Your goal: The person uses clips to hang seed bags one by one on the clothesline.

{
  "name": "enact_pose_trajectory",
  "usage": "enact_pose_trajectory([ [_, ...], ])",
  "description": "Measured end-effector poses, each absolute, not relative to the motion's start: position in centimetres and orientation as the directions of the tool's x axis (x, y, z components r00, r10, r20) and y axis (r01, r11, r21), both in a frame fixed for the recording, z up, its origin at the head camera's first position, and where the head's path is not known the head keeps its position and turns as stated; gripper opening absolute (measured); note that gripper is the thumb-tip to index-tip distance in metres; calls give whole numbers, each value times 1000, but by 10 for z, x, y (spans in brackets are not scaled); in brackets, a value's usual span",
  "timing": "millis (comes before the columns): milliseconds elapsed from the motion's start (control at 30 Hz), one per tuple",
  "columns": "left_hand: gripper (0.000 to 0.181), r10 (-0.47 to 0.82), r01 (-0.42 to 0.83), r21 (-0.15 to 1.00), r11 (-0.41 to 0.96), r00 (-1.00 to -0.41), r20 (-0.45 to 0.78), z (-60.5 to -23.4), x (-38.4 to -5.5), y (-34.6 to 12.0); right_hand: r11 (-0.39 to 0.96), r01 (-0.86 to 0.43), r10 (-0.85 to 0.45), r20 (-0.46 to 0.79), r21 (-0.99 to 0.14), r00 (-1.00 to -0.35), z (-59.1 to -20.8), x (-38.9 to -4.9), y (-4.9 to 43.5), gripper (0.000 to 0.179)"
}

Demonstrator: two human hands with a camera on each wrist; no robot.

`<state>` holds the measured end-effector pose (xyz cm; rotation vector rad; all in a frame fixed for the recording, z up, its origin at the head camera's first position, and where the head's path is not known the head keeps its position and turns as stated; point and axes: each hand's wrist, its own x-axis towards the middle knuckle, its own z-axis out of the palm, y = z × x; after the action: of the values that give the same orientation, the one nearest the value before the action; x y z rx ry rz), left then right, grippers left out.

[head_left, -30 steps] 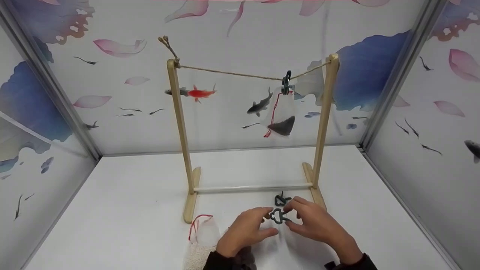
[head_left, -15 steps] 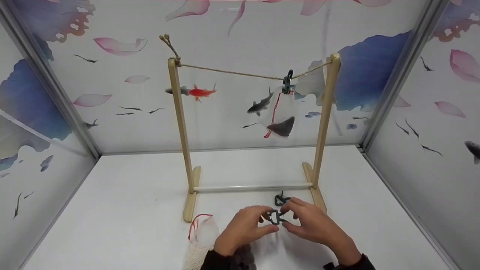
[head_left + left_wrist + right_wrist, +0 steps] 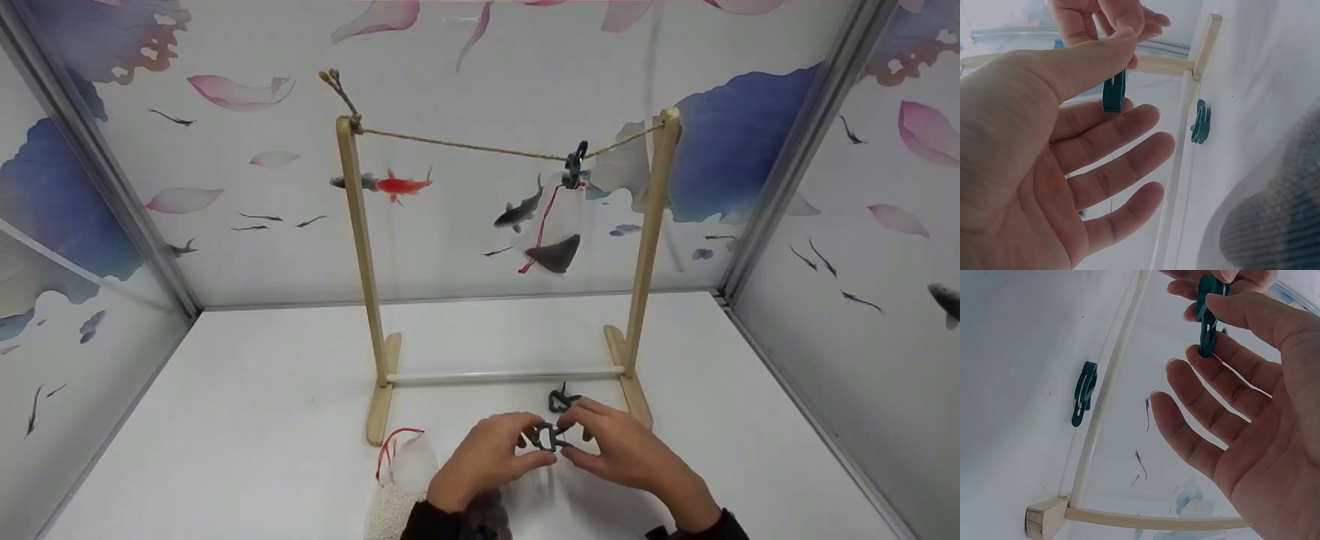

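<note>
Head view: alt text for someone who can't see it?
A left hand and right hand pinch a dark green plastic clip; a matching clip lies beyond on the white tabletop. Behind, a translucent, red-corded bag hangs clipped to brown twine on a wooden frame; a second bag is lower left.

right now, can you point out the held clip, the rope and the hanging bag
Held clip (image 3: 1206,319): right wrist view, middle of its body.
Rope (image 3: 495,149): head view, the stretch left of the bag.
Hanging bag (image 3: 564,216): head view, pale part above the dark bottom.
</note>
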<state>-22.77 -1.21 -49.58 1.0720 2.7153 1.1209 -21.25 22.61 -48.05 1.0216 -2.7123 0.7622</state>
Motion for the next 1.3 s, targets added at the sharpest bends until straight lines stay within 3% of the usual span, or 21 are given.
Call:
enact_pose_trajectory([
  [300,41,551,567,639,520,-794,256,-491,-230,-20,645,-661,-550,367,-384,-750,-481,-214,228,36],
  [567,41,545,565,635,526,-797,259,-488,-229,-24,634,-649,-547,349,-421,-761,-481,-215,228,35],
  [833,41,555,565,681,466,-786,272,-486,-228,-28,635,-614,-531,313,-468,-788,-481,-216,231,47],
  [1133,42,578,567,731,380,-763,290,-483,-229,-37,558,-613,-505,357,-559,-786,-478,-214,228,33],
  [1300,41,606,592,744,310,-726,325,-481,-229,-38,518,-624,-503,381,-586,-776,-477,-213,228,34],
])
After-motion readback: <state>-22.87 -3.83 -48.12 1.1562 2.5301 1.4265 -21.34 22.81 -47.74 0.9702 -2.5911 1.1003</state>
